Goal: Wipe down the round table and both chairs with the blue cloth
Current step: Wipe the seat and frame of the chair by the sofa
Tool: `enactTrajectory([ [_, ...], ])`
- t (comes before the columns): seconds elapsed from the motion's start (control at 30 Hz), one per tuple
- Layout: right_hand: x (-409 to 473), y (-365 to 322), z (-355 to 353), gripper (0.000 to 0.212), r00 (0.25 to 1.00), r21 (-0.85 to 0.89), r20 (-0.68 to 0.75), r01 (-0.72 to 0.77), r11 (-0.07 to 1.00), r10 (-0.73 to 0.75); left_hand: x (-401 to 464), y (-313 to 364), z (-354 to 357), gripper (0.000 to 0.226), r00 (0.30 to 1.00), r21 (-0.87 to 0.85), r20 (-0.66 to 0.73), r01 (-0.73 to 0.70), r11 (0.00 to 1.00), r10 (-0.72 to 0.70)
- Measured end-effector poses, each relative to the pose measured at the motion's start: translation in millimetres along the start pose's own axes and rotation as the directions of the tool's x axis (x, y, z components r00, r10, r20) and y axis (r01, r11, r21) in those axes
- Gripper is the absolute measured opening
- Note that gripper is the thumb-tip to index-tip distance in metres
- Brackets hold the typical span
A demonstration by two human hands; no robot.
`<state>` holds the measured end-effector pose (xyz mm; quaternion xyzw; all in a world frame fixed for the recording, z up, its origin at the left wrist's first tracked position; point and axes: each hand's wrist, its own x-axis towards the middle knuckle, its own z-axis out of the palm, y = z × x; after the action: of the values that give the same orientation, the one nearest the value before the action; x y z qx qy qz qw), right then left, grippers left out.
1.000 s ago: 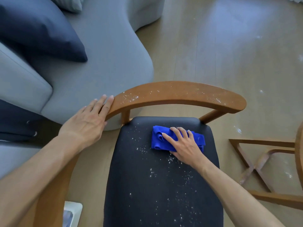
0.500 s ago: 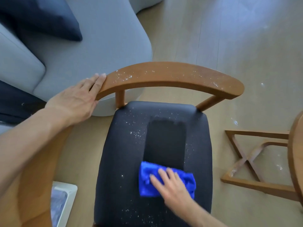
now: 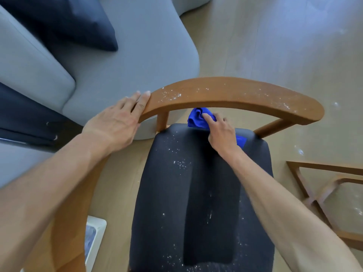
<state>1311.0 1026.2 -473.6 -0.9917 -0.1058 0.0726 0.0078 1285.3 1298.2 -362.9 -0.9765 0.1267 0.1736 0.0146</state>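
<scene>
At frame centre, the right hand (image 3: 222, 134) presses the bunched blue cloth (image 3: 198, 118) onto the chair (image 3: 196, 193) seat; the left hand (image 3: 115, 122) lies flat-fingered against the backrest (image 3: 235, 95).

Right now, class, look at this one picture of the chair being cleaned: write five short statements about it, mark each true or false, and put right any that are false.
1. The right hand holds the blue cloth at the back edge of the dark seat. True.
2. The left hand holds a second cloth. False: it holds nothing and rests on the wooden backrest, fingers straight.
3. White specks lie on the backrest. True.
4. The whole seat is covered evenly in specks. False: a clean stripe runs down its middle.
5. The grey sofa stands to the right of the chair. False: it is on the left.
</scene>
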Motion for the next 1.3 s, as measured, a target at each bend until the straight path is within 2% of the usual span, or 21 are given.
enactTrajectory([
  [0.07,0,-22,12,0.054,0.999,-0.045,0.05,0.014,0.999,-0.011,1,-1,1,0.072,1.0,-0.015,-0.001,-0.005,1.0,0.005],
  [0.17,-56,-47,22,0.052,0.998,0.003,0.037,0.06,0.998,-0.06,1,-1,1,0.071,1.0,-0.023,0.0,-0.008,1.0,0.008],
  [0.27,-169,-72,27,0.052,0.94,0.132,0.103,0.311,0.941,-0.325,-1,1,-2,0.07,1.0,-0.029,0.012,-0.002,1.0,0.002],
  [0.3,-209,-84,29,0.048,0.897,0.132,0.217,0.363,0.922,-0.384,-1,1,-2,0.07,1.0,-0.025,0.009,0.001,1.0,-0.001],
  [0.37,-261,-99,25,0.037,0.829,0.169,0.469,0.256,0.952,-0.306,-2,2,-3,0.07,1.0,-0.022,0.003,0.002,1.0,-0.002],
  [0.43,-270,-98,18,0.04,0.763,0.264,0.534,0.258,0.929,-0.363,-3,3,-4,0.071,1.0,-0.024,0.003,0.01,1.0,-0.01],
  [0.5,-245,-84,4,0.038,0.766,0.234,0.42,0.427,0.873,-0.487,-2,3,-4,0.072,1.0,-0.018,0.004,0.017,1.0,-0.017],
  [0.53,-222,-74,-3,0.046,0.798,0.227,0.322,0.456,0.86,-0.509,-2,4,-4,0.073,1.0,-0.019,0.005,0.017,1.0,-0.017],
  [0.57,-190,-67,-6,0.054,0.83,0.226,0.242,0.456,0.861,-0.503,-2,4,-3,0.073,1.0,-0.021,0.006,0.019,1.0,-0.018],
  [0.63,-109,-66,-13,0.063,0.918,0.144,0.074,0.377,0.915,-0.39,-1,3,-3,0.075,1.0,-0.028,0.009,0.023,0.999,-0.023],
  [0.7,-36,-73,-11,0.063,0.957,0.068,0.004,0.289,0.955,-0.29,-1,3,-3,0.077,1.0,-0.038,0.005,0.028,0.999,-0.028],
  [0.77,5,-81,-1,0.059,0.961,-0.012,0.021,0.275,0.961,-0.275,0,3,-2,0.078,1.0,-0.041,0.0,0.028,0.999,-0.028],
  [0.83,7,-90,13,0.051,0.962,-0.047,0.049,0.27,0.962,-0.268,0,3,-1,0.078,1.0,-0.047,-0.002,0.028,0.999,-0.028],
  [0.93,-39,-105,20,0.043,0.965,-0.042,0.072,0.257,0.965,-0.254,0,3,0,0.079,1.0,-0.05,-0.003,0.026,0.998,-0.026],
  [1.0,-88,-114,20,0.036,0.952,-0.021,0.038,0.306,0.952,-0.305,0,3,-1,0.078,1.0,-0.044,0.002,0.027,0.999,-0.027],
  [1.1,-194,-137,24,0.02,0.882,0.035,0.183,0.435,0.9,-0.434,-1,3,-2,0.076,0.999,-0.047,0.018,0.038,0.998,-0.037],
  [1.17,-246,-144,25,0.03,0.872,0.175,0.268,0.374,0.911,-0.409,-2,4,-3,0.075,0.999,-0.042,0.019,0.037,0.998,-0.036],
  [1.2,-261,-141,22,0.035,0.872,0.234,0.265,0.357,0.904,-0.413,-2,5,-3,0.075,0.999,-0.037,0.017,0.033,0.999,-0.033],
  [1.23,-263,-142,15,0.027,0.835,0.197,0.333,0.393,0.898,-0.439,-2,4,-3,0.075,0.999,-0.033,0.015,0.032,0.999,-0.032],
  [1.27,-258,-140,7,0.008,0.825,0.17,0.321,0.433,0.885,-0.465,-2,4,-3,0.075,0.999,-0.031,0.013,0.033,0.999,-0.032],
  [1.3,-248,-129,6,0.021,0.81,0.223,0.381,0.388,0.894,-0.446,-1,3,-3,0.075,0.999,-0.028,0.013,0.032,0.999,-0.031],
])
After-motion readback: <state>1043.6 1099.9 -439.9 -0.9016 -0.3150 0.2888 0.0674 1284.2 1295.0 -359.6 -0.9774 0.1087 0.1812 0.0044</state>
